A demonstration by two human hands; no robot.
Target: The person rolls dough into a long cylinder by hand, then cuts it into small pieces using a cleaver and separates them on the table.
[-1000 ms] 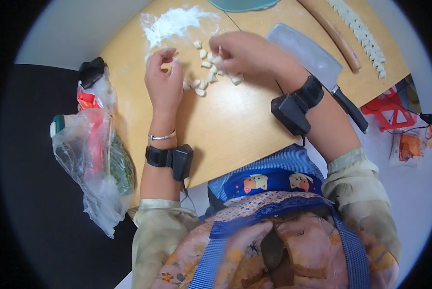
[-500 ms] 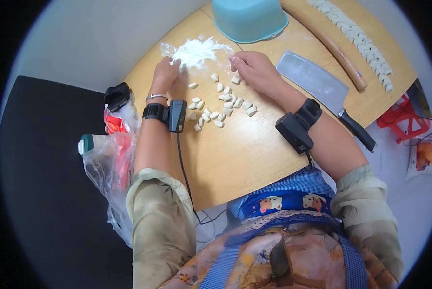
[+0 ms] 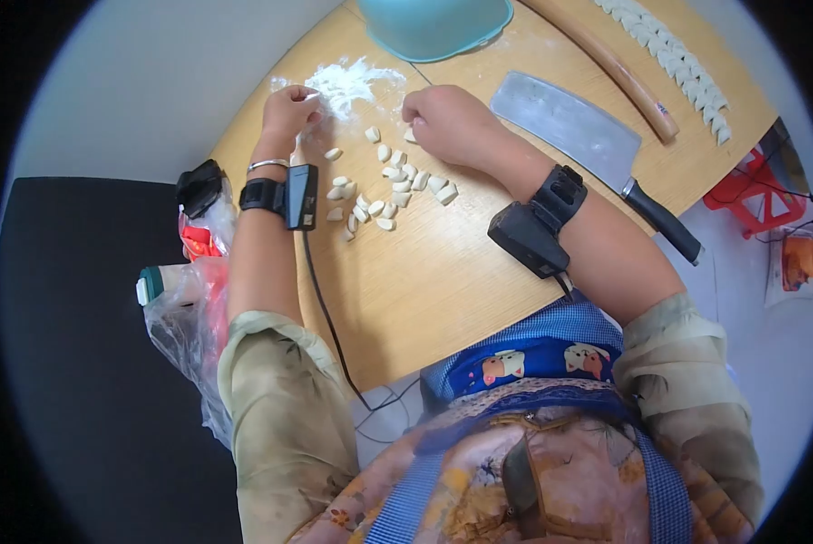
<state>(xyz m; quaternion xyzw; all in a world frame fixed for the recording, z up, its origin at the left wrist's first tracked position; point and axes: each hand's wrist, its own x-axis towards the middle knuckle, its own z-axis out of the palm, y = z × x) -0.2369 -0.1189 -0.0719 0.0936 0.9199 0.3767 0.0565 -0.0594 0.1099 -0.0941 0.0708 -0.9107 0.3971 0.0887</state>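
Note:
My left hand is closed at the left edge of a patch of white flour, its thumb and fingers drawn together; whatever may be between them is too small to name. My right hand is curled, fingertips down on the table right of the flour, with a small dough piece partly beside it; its grip is hidden. Several small white dough pieces lie scattered on the wooden table between and below my hands. Right of my right hand rests a cleaver with a black handle.
A light-blue basin stands at the table's far edge. A wooden rolling pin lies beyond the cleaver, and a long row of flattened dough pieces runs beside it. Plastic bags hang at the left. A red crate is at the right.
The whole view has shifted, so the table items appear further left and higher. My left hand has lifted slightly from the flour's edge, and my right fingers are more curled.

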